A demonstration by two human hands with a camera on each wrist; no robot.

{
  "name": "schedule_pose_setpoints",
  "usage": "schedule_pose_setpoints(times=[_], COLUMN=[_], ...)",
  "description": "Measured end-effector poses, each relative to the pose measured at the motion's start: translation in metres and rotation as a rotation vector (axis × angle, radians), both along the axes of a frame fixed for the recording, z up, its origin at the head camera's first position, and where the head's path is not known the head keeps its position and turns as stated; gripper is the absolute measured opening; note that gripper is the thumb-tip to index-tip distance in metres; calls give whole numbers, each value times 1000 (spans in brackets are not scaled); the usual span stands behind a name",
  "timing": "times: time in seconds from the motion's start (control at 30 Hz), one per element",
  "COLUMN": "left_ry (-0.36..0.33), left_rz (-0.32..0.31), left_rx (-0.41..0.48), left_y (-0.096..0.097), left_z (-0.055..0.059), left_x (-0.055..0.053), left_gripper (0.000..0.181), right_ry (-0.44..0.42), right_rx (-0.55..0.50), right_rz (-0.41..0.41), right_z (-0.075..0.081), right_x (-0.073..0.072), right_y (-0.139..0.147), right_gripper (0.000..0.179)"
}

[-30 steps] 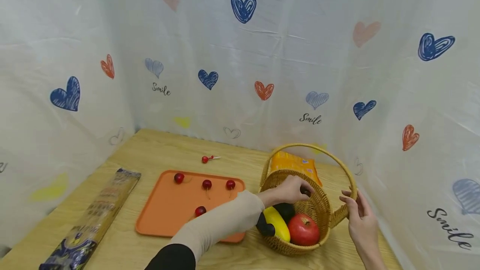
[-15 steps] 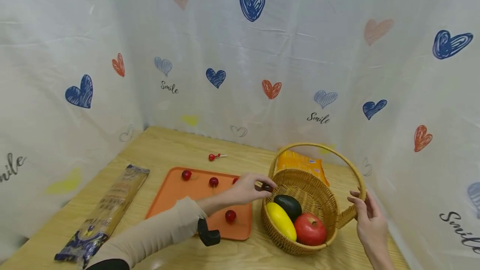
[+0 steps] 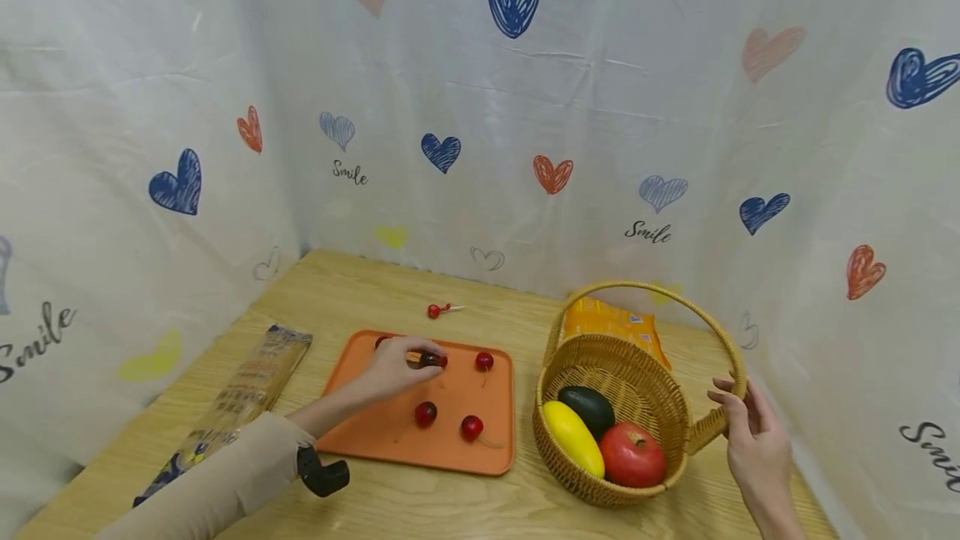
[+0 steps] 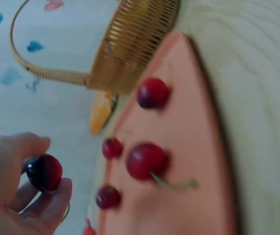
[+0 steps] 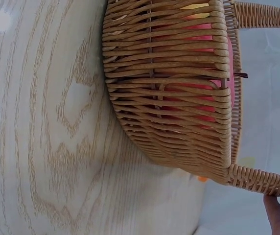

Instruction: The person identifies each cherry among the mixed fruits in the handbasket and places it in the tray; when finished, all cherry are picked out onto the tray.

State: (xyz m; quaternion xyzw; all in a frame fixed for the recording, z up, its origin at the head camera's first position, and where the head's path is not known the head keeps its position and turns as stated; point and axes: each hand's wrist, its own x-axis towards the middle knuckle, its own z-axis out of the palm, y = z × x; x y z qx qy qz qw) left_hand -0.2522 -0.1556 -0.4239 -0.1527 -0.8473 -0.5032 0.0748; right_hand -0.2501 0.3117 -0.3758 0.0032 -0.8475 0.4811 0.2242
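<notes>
My left hand (image 3: 393,369) is over the orange tray (image 3: 360,432) and pinches a dark red cherry (image 4: 44,173) between thumb and fingers; a bit of green stem shows below it in the left wrist view. Several other cherries lie on the tray, among them one (image 3: 472,427) at its front right and one (image 3: 484,361) at its back right. At the right, my right hand (image 3: 757,440) grips the handle (image 3: 731,348) of the wicker basket (image 3: 678,407). The basket holds a yellow mango-like fruit (image 3: 573,440), a dark green avocado (image 3: 587,412) and a red pomegranate (image 3: 633,455).
An orange packet (image 3: 611,321) lies behind the basket. Behind the tray is a red lollipop (image 3: 435,311). A long clear packet (image 3: 262,373), partly hidden by my left arm, lies at the left. A heart-printed curtain (image 3: 465,90) borders the wooden table (image 3: 420,498).
My left hand has moved left from inside the basket to above the tray, carrying the cherry. My right hand stays on the basket handle. The head view has shifted slightly.
</notes>
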Motion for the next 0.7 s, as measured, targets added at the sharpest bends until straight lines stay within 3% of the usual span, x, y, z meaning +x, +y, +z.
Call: schedule_pose_setpoints(times=[0.1, 0.27, 0.7], left_ry=[24, -12, 2], left_rz=[43, 121, 55], left_rx=[-39, -115, -235], left_y=[-21, -47, -59], left_z=[-14, -29, -52], left_x=[12, 25, 30], left_gripper=[16, 15, 13], right_ry=[2, -12, 18], right_rx=[2, 5, -5], right_rz=[-8, -13, -6], right_z=[1, 3, -4], right_x=[1, 2, 4], right_y=[1, 5, -1], right_gripper=[45, 48, 46])
